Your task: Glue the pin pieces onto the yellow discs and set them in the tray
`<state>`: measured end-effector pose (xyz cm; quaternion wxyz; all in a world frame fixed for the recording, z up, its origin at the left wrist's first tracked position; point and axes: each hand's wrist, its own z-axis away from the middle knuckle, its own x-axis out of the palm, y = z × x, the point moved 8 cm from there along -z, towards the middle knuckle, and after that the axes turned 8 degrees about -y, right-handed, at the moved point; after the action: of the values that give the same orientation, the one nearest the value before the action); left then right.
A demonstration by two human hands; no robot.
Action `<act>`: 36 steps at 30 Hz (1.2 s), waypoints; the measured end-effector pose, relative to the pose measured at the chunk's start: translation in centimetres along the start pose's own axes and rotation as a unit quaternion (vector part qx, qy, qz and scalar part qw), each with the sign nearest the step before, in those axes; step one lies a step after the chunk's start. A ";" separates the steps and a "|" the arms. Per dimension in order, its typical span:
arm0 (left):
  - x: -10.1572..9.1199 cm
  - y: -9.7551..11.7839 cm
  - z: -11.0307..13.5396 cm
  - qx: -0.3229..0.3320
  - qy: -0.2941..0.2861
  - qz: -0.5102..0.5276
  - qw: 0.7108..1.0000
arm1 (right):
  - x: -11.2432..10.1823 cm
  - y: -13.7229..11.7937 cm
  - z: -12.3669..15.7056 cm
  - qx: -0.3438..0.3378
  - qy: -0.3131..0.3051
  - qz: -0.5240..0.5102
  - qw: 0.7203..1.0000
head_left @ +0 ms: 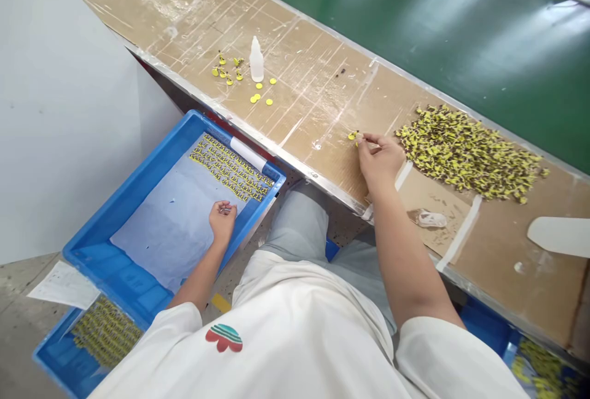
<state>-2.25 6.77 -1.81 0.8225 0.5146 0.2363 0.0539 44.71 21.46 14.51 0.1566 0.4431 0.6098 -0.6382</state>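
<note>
My right hand (380,156) rests on the cardboard-covered bench (322,98) and pinches a small yellow part (354,136) at its fingertips. Just to its right lies a big pile of yellow and black parts (465,152). My left hand (222,217) is curled closed over the blue tray (138,202), on its pale liner sheet, and seems to hold something small and grey. Neat rows of yellow and black parts (230,168) fill the tray's far end, just above that hand.
A small white squeeze bottle (256,61) stands on the bench with several loose yellow parts and discs (230,70) around it. A green conveyor belt (461,36) runs behind. A second blue tray (92,334) with parts sits lower left, under a paper sheet (64,285).
</note>
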 end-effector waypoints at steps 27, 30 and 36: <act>1.0 2.1 2.5 -0.040 -0.152 0.044 0.987 | 13.6 -9.7 18.7 -0.023 -0.347 -0.211 0.913; 0.9 -1.2 0.3 -0.070 -0.153 -0.006 0.986 | 14.7 -8.9 19.1 -0.039 -0.379 -0.173 0.908; 2.9 -4.2 -1.4 -0.098 -0.148 -0.075 0.981 | 15.3 -8.1 19.9 -0.029 -0.390 -0.174 0.904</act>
<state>-0.96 6.95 -7.00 0.8964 0.4149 0.1431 -0.0618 22.73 10.12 5.44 0.2811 0.0408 0.5858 -0.7590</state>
